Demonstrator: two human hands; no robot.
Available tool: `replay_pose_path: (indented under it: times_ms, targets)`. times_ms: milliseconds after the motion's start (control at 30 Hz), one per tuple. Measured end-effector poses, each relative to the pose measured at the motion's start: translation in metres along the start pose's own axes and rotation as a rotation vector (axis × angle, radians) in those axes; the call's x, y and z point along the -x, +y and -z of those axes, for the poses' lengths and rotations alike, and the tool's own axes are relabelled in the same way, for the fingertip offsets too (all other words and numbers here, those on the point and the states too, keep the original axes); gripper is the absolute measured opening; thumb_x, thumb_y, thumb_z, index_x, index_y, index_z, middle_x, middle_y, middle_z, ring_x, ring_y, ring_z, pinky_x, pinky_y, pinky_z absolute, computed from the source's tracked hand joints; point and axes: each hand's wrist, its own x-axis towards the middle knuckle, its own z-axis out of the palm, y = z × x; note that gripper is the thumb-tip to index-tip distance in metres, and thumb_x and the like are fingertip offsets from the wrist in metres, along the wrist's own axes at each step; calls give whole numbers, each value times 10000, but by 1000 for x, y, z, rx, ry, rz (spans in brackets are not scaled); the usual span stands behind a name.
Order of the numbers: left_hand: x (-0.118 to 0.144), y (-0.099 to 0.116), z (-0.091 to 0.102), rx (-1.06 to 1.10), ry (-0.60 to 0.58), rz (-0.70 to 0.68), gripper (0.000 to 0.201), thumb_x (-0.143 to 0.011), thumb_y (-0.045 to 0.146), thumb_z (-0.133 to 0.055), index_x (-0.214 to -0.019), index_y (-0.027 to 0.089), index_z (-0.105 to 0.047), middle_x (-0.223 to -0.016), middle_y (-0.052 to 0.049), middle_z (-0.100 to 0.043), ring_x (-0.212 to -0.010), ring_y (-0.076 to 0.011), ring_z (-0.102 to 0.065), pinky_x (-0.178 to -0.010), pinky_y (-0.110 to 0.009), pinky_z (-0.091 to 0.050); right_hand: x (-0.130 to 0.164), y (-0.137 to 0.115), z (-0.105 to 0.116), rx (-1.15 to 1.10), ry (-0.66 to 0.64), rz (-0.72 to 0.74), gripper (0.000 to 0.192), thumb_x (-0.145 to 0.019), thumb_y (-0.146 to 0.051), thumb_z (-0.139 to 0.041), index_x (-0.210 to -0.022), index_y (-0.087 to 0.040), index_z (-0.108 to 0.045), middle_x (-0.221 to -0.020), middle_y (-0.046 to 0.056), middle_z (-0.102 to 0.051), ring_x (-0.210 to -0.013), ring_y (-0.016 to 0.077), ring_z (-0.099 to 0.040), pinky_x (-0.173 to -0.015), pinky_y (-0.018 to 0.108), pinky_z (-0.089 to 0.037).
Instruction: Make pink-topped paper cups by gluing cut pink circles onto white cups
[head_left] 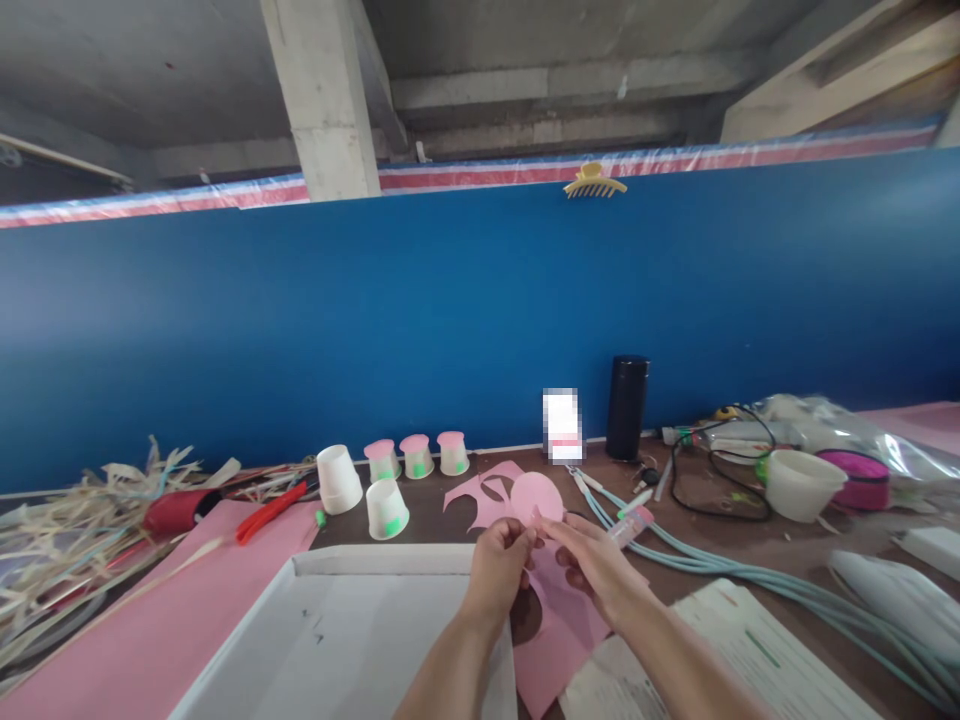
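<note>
A pink paper circle (537, 495) is held up in front of me by its lower edge. My left hand (499, 565) pinches that edge, fingers curled. My right hand (592, 568) closes on the same edge from the other side, thumb and index finger near the left fingertips. Below the hands lies a pink paper sheet (559, 640) with rounded cut-outs, and more cut pink scrap (484, 490) is behind them. Three upturned paper cups (418, 462) with pink tops stand beyond, and a plain upturned cup (388, 510) with a green patch is in front of them.
A white box lid (360, 630) lies at left, beside pink sheets (217, 590) and red-handled scissors (270, 512). Stacked white cups (339, 480) stand behind. A black bottle (628, 408), blue cords (720, 565) and a white cup (802, 487) are at right. A blue partition (450, 310) closes the back.
</note>
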Motion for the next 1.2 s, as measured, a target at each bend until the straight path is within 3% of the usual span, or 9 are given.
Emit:
replay_pose_path:
  times_ms: [267, 533, 767, 967, 1200]
  targets:
    - [3, 3, 0, -2, 20, 2, 232, -769, 384, -563, -705, 162, -577, -514, 39, -509, -375, -59, -416, -401, -192, -303, -2, -2, 6, -101, 14, -32, 331, -688, -510, -629, -750, -201, -527, -723, -31, -542, -459, 50, -402, -366, 166, -201]
    - [3, 5, 0, -55, 9, -5, 229, -761, 388, -572, -691, 170, -570, -527, 32, -531, -361, -65, -415, -381, -197, -305, -3, -1, 6, -71, 21, -9, 310, -648, -395, -668, -611, -194, -435, -463, -96, -347, -388, 32, -267, -376, 170, -111]
    - [6, 8, 0, -108, 49, -40, 259, -791, 416, -525, -695, 184, -588, -507, 41, -499, -363, -77, -415, -391, -204, -303, -3, -1, 6, -24, -6, -8, 291, -643, -411, -653, -612, -190, -466, -415, -102, -331, -363, 24, -212, -380, 184, -89]
    - [6, 5, 0, -291, 109, -117, 285, -795, 376, -509, -582, 189, -534, -485, 40, -481, -441, -89, -430, -454, -205, -306, 0, -4, 5, 0, -32, -5, 273, -626, -409, -662, -631, -180, -512, -418, -98, -325, -378, 34, -232, -383, 187, -88]
    - [8, 8, -2, -341, 90, -162, 284, -797, 350, -494, -564, 190, -519, -485, 42, -477, -486, -102, -443, -486, -213, -310, 1, -4, 2, 51, -20, 0, 260, -652, -410, -638, -623, -183, -514, -398, -100, -319, -359, 31, -220, -384, 199, -96]
